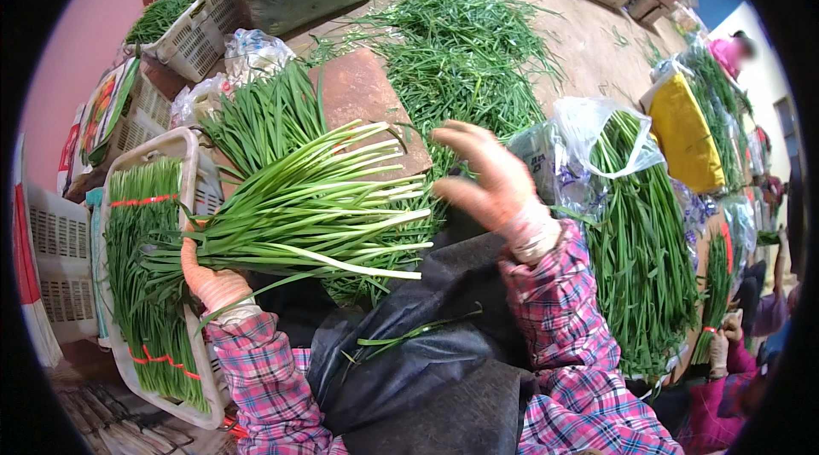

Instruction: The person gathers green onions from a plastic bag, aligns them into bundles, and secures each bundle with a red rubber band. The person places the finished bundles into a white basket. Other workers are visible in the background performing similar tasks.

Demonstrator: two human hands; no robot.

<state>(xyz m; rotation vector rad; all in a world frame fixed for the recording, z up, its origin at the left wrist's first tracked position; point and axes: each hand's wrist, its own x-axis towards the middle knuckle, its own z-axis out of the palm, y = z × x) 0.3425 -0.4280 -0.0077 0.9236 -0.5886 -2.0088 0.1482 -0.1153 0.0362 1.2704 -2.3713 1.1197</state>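
My left hand (214,276), in an orange glove, grips a loose bunch of garlic chives (307,205) around its green leaf end. The pale stem ends fan out to the right above my dark apron (435,352). To the right of those stem ends, my right hand (489,180), also gloved, is raised with its fingers apart and holds nothing. Behind the bunch, more chives (269,109) lie on a reddish-brown board (365,93). Beside my left hand stands a white plastic crate (192,161) with chives tied by red bands (144,200).
A heap of loose green leaves (461,58) covers the floor ahead. On my right, a large pile of chives (640,250) sits in a clear plastic bag (569,135). Another crate (198,33) stands at the back left. At the far right, a person's hand (732,330) holds banded chives.
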